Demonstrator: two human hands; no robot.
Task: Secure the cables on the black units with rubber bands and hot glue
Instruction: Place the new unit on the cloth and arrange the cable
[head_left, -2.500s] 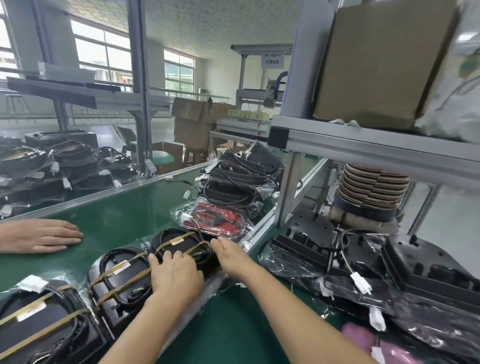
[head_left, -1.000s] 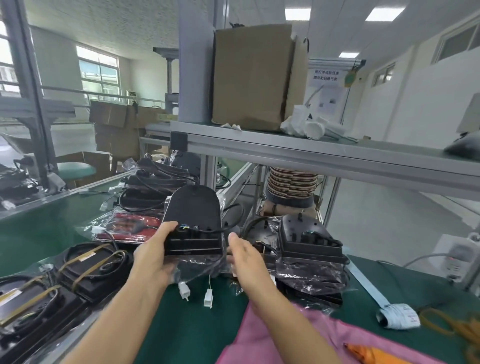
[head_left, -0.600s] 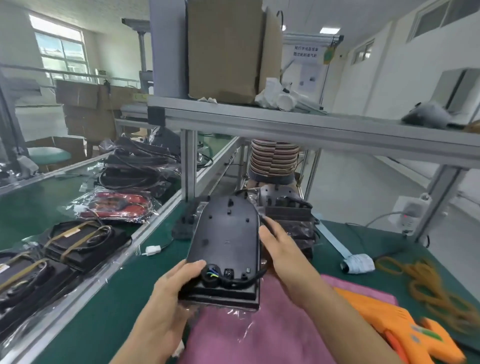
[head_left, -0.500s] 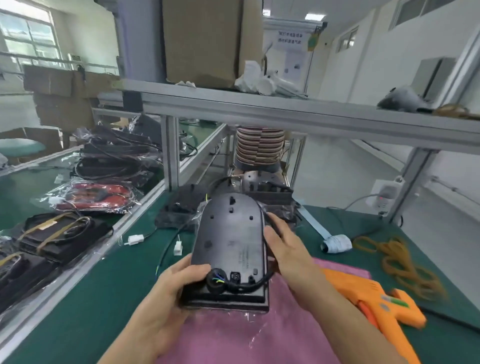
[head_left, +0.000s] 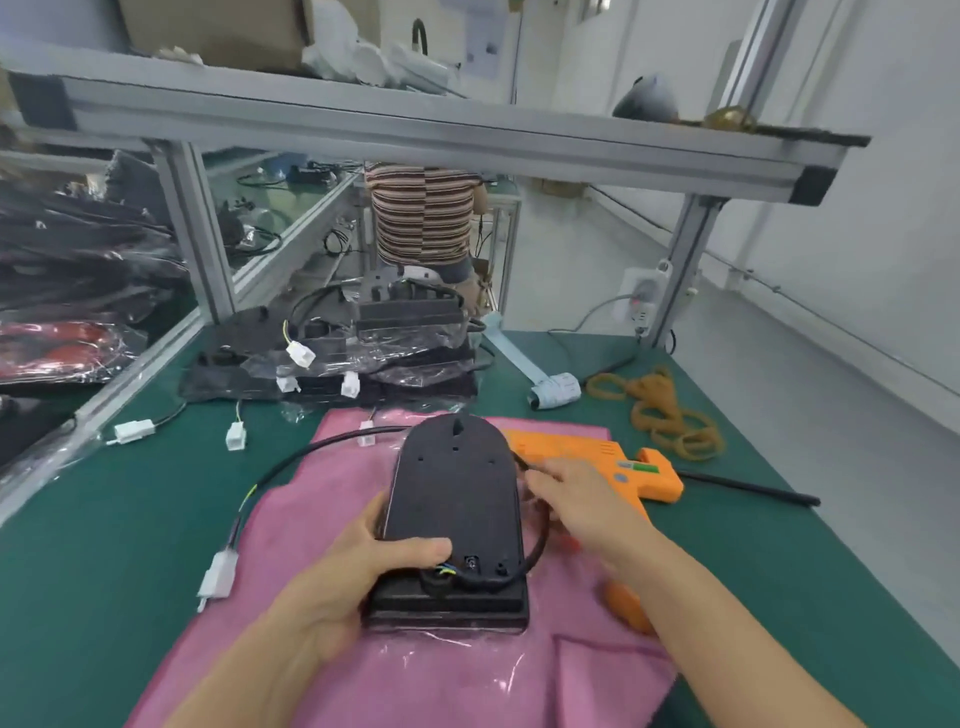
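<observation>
A black unit (head_left: 457, 499) lies flat on a pink cloth (head_left: 311, 519), rounded end away from me. My left hand (head_left: 358, 566) grips its near left corner, thumb on top beside the cable outlet. Its black cable (head_left: 537, 545) loops out along the right side, where my right hand (head_left: 576, 499) holds it. The cable then runs left across the cloth to a white connector (head_left: 218, 577). An orange hot glue gun (head_left: 587, 452) lies just right of the unit, partly under my right hand. Tan rubber bands (head_left: 670, 415) lie in a heap further right.
More bagged black units (head_left: 363, 343) with white plugs are piled behind the cloth. A tape roll (head_left: 558, 389) lies beside them. Aluminium shelf posts (head_left: 195, 234) stand at the left, a socket strip (head_left: 644, 291) at the right post. A person in a striped shirt (head_left: 421, 213) stands beyond.
I took a black unit from the pile and laid it on the pink cloth. My right hand has left the unit's right edge and now holds the cable beside it.
</observation>
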